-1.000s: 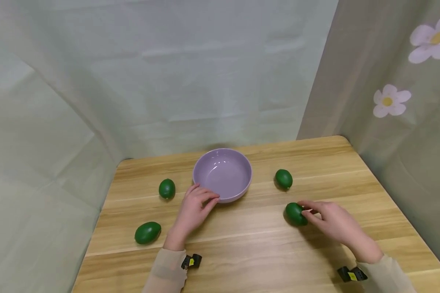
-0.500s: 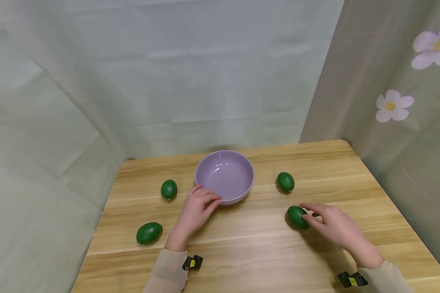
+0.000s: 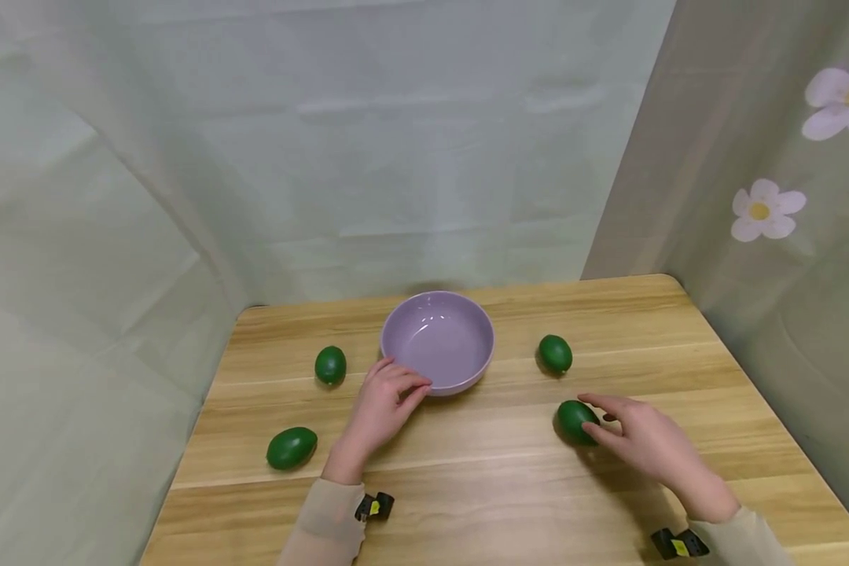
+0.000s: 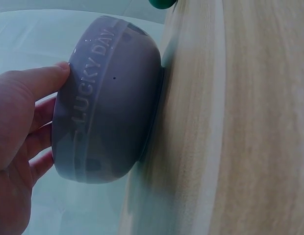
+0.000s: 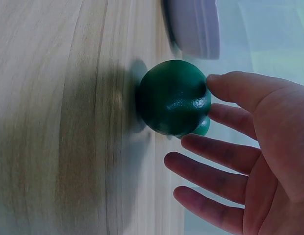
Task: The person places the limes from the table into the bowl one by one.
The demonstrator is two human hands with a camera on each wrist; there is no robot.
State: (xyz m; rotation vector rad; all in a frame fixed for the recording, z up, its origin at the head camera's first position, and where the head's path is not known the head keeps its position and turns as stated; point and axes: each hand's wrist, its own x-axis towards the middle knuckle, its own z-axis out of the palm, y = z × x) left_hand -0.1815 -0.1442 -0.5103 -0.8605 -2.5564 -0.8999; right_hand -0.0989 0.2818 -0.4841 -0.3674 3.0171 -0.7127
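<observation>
A purple bowl stands near the back of the wooden table. My left hand pinches its near rim; in the left wrist view the thumb lies on the outer wall and the other fingers go behind the rim. To the right, a dark green lime lies on the table. My right hand is at its right side with thumb and fingers spread, the thumb tip right at the peel. In the right wrist view, the lime sits in front of the loosely extended fingers.
Behind that lime is another lime, right of the bowl. Two more lie on the left, one lime beside the bowl and another lime nearer the front. Pale curtains hang around the wooden table.
The right thumb and index finger have spread slightly wider beside the lime. The left hand stays at the bowl's rim. The head view has shifted a little.
</observation>
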